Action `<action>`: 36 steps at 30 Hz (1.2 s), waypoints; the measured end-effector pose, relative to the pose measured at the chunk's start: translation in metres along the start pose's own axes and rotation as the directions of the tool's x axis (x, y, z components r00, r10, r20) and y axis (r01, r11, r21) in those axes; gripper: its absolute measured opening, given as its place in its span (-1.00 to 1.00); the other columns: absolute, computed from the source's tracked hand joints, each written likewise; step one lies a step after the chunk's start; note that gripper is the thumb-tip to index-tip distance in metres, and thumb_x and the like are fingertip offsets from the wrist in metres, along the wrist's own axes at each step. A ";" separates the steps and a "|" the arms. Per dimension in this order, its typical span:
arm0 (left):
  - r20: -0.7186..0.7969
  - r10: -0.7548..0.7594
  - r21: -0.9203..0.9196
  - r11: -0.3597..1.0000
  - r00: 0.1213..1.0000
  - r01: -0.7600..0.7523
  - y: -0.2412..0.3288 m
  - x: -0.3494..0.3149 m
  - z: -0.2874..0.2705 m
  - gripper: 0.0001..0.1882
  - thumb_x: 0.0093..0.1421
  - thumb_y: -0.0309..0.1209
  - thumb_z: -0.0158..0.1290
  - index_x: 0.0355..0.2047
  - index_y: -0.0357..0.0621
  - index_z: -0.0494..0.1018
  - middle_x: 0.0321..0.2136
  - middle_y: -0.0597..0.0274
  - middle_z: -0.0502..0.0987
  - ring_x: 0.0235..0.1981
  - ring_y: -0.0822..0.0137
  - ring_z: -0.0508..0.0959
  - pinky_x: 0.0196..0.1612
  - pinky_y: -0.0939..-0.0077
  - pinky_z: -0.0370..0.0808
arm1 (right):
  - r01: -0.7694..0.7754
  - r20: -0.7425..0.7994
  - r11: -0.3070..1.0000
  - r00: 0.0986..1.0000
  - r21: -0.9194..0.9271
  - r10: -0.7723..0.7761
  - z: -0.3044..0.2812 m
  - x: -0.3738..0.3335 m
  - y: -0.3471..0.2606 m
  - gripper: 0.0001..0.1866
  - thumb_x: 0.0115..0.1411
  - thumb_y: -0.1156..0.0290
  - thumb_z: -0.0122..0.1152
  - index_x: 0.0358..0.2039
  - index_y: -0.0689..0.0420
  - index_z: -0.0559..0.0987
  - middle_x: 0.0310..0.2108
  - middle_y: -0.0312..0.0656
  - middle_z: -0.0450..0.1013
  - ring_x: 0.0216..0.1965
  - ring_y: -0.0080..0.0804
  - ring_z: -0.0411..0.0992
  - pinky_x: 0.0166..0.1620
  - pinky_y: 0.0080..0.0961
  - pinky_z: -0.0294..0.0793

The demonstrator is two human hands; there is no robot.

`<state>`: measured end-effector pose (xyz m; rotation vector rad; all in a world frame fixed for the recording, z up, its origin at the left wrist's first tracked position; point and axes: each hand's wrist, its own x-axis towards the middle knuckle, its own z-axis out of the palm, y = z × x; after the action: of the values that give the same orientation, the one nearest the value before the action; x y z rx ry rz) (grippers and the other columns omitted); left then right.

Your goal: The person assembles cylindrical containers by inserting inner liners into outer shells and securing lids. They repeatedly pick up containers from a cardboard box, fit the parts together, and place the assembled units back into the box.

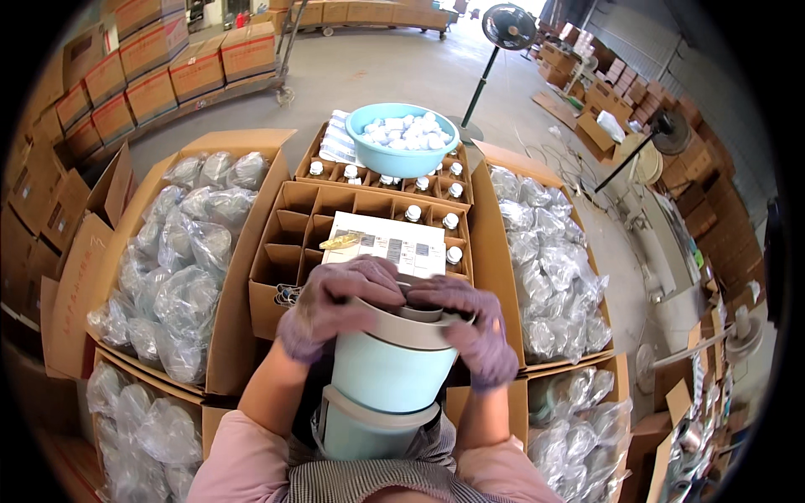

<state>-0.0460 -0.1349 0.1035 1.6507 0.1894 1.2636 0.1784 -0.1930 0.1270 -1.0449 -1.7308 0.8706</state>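
Left hand [335, 303]: gloved, fingers wrapped over the rim of a pale blue container [387, 369], frame centre.
Right hand [478, 327]: gloved, fingers gripping the same rim.
Behind: divided carton [289, 243].

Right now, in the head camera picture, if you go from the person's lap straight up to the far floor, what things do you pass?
Pale green container held by both gloved hands → white sheet on the divided carton → blue bowl of white caps → standing fan.
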 end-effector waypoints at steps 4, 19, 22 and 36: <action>0.000 0.082 -0.296 0.952 0.997 -0.078 -0.058 -0.001 0.004 -0.45 0.21 0.08 0.00 -0.44 -0.25 0.57 -0.42 0.05 0.60 -0.28 0.13 0.58 0.25 -0.06 0.29 | -0.104 -0.135 0.962 0.988 -0.254 0.071 0.010 -0.012 -0.033 -0.40 0.02 -0.05 0.33 -0.13 0.24 0.69 -0.16 0.03 0.61 0.02 -0.03 0.52 0.19 -0.20 0.39; 0.125 0.134 0.034 0.990 0.983 -0.139 -0.001 0.008 -0.010 -0.73 0.01 -0.36 0.30 -0.30 -0.28 0.65 -0.30 0.05 0.67 -0.17 0.13 0.64 0.16 0.11 0.41 | -0.008 -0.036 1.000 0.999 -0.018 0.007 0.006 -0.001 -0.019 -0.63 0.06 0.36 0.31 -0.13 0.27 0.68 -0.12 0.06 0.61 -0.05 -0.16 0.57 0.08 -0.32 0.49; 0.094 0.046 0.064 0.997 0.995 -0.052 -0.001 0.007 -0.006 -0.66 0.14 -0.21 0.19 -0.31 -0.30 0.64 -0.30 0.04 0.66 -0.16 0.13 0.61 0.28 0.04 0.29 | -0.055 -0.056 0.996 0.997 0.075 0.059 0.005 -0.003 -0.014 -0.62 0.05 0.34 0.32 -0.12 0.27 0.68 -0.14 0.04 0.61 -0.07 -0.23 0.56 0.05 -0.34 0.51; 0.083 -0.005 0.067 0.998 0.997 0.000 -0.014 0.020 0.007 -0.52 0.41 -0.22 -0.27 -0.03 -0.33 0.54 -0.09 -0.11 0.60 0.06 0.05 0.56 0.21 0.18 0.41 | 0.327 -0.107 0.945 0.940 0.015 -0.323 -0.009 -0.003 0.011 -0.37 0.38 0.07 -0.22 -0.25 0.43 0.64 -0.21 0.15 0.60 -0.11 0.10 0.54 0.09 -0.16 0.46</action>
<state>-0.0255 -0.1198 0.1054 1.7561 0.1846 1.1956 0.1902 -0.1899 0.1192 -0.7392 -1.7320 0.6208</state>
